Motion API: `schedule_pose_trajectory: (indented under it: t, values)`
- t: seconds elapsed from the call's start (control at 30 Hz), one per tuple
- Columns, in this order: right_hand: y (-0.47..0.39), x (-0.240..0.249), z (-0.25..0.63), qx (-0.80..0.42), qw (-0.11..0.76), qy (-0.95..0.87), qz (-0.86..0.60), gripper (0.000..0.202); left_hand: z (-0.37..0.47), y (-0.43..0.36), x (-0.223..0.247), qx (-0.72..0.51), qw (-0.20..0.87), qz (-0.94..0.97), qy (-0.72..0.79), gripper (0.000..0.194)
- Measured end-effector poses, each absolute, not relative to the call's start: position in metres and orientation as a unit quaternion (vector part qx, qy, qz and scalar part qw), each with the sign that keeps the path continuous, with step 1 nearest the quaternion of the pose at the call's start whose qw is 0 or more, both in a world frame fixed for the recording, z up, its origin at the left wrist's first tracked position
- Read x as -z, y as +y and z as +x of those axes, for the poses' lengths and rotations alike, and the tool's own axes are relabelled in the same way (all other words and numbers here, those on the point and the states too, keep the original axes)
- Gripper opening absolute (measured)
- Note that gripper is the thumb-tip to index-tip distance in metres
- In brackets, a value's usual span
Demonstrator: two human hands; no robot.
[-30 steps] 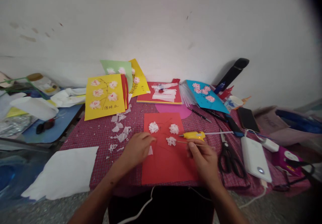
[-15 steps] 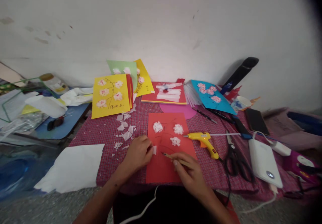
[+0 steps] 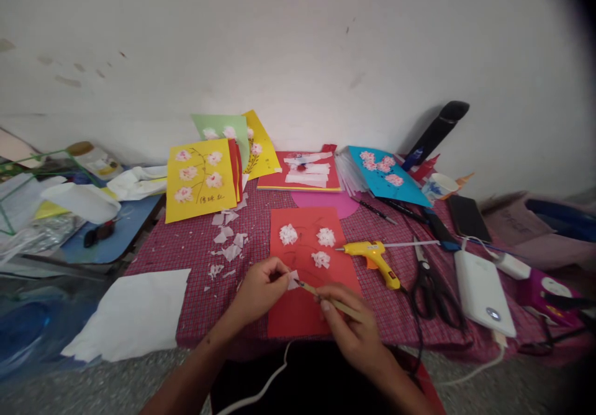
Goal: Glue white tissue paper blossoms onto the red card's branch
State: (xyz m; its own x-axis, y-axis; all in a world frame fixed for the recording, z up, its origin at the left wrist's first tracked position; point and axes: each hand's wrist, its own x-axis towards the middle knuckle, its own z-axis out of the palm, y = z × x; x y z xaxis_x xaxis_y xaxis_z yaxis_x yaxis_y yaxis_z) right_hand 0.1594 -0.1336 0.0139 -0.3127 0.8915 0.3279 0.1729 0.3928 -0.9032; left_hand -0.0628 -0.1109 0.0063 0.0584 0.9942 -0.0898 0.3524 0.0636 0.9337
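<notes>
My left hand [image 3: 265, 287] pinches a small square of white tissue paper [image 3: 293, 279] between thumb and fingertips, over the red card [image 3: 298, 315]. In my right hand [image 3: 349, 322] is a slim, pale wooden stick [image 3: 342, 307] with a dark tip, held like a pen. Its tip meets or nearly meets the paper square; I cannot tell which. The red card carries drawn dark stems and three crumpled white paper flowers, one at the upper left [image 3: 288, 235], one at the upper right [image 3: 326, 237] and one below it [image 3: 321, 259].
Torn tissue scraps [image 3: 230, 250] lie left of the card, with a large white sheet [image 3: 133, 312] nearer me. On the right are a yellow glue gun [image 3: 372, 253], black scissors [image 3: 431, 291] and a white power bank [image 3: 484, 294]. Finished flower cards [image 3: 200, 185] lean at the back.
My left hand has moved right and lifted the tissue square off the card's left edge toward the stick's tip. The view has shifted slightly.
</notes>
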Motion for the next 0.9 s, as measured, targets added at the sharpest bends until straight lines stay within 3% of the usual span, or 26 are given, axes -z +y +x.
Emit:
schedule_pose_trajectory:
  t: [0.27, 0.47, 0.9]
  values:
    - [-0.134, -0.007, 0.163, -0.429, 0.44, -0.675, -0.408, 0.017, -0.06, -0.114, -0.008, -0.37, 0.498, 0.549, 0.56, 0.011]
    - [-0.135, 0.005, 0.162, -0.467, 0.492, -0.569, -0.465, 0.015, -0.054, -0.118, -0.008, -0.395, 0.58, 0.509, 0.498, 0.022]
    - [-0.13, 0.012, 0.161, -0.585, 0.512, -0.413, -0.475, 0.032, -0.044, -0.12, -0.003, -0.341, 0.491, 0.607, 0.524, 0.008]
